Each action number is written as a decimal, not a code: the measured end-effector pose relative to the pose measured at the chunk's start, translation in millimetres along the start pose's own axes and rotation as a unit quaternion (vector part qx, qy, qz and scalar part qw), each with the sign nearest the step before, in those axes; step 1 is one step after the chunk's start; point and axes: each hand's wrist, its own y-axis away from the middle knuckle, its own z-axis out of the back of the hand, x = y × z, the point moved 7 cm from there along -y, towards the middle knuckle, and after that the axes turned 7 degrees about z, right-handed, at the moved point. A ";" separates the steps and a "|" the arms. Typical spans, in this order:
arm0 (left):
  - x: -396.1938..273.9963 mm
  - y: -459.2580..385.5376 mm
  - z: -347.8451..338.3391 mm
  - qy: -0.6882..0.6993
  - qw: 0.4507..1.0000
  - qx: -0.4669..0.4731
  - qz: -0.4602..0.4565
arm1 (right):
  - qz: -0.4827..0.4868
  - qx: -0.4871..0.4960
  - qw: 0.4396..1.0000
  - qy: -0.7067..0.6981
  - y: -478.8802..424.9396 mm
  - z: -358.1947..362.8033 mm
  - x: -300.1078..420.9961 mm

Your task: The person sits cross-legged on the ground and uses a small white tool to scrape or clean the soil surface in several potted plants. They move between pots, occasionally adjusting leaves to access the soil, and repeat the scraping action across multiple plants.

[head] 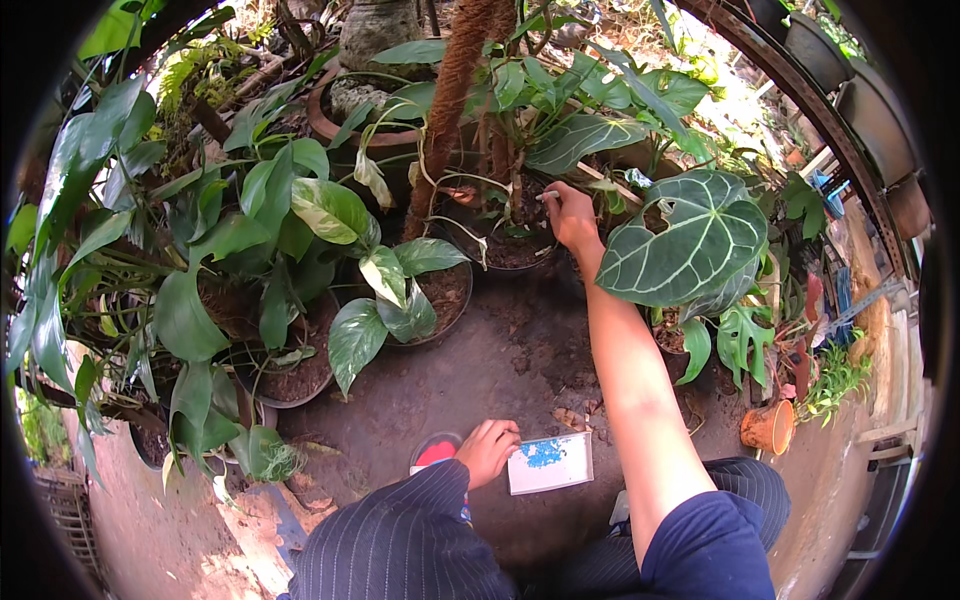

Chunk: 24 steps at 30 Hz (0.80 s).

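Note:
My right hand reaches over the soil of a potted plant at the upper middle, pinching a small pale object that I cannot identify. The arm passes left of a large white-veined anthurium leaf. My left hand is low, by my knee, with its fingertips at the left edge of a shallow white box. Blue granules lie along the far side of that box. Left of this hand is a round container with red in it, partly hidden by my trouser leg. Whether the left fingers grip the box is unclear.
Variegated pothos leaves hang over a pot left of centre, near a coir pole. Dense foliage and another pot stand at left. An orange pot lies tipped at right. A rusty metal beam curves across the upper right.

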 end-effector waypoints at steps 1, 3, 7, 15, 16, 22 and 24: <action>-0.7 -0.7 -0.7 0.001 1.000 0.000 -0.001 | 0.054 -0.001 0.998 0.013 5.6 3.0 8.3; -1.8 -1.8 -1.5 -0.001 1.000 -0.001 -0.003 | 0.104 -0.052 0.992 0.041 21.6 10.5 23.5; -1.9 -1.0 -1.2 -0.007 1.000 -0.004 -0.002 | 0.091 -0.023 0.995 0.042 36.9 21.6 41.6; 1.5 0.4 -2.8 -0.001 1.000 -0.011 0.002 | 0.087 -0.161 0.983 0.013 29.7 44.8 50.7; 3.6 0.9 -3.2 0.000 1.000 -0.013 0.003 | 0.060 -0.159 0.985 0.003 23.1 41.9 47.8; -0.9 -3.6 -5.3 0.000 1.000 -0.010 -0.002 | -0.199 -0.152 0.965 0.082 -6.2 19.2 -19.9; 5.3 2.5 -0.6 -0.005 1.000 -0.017 0.012 | -0.218 -0.117 0.969 -0.016 -11.3 4.5 -7.1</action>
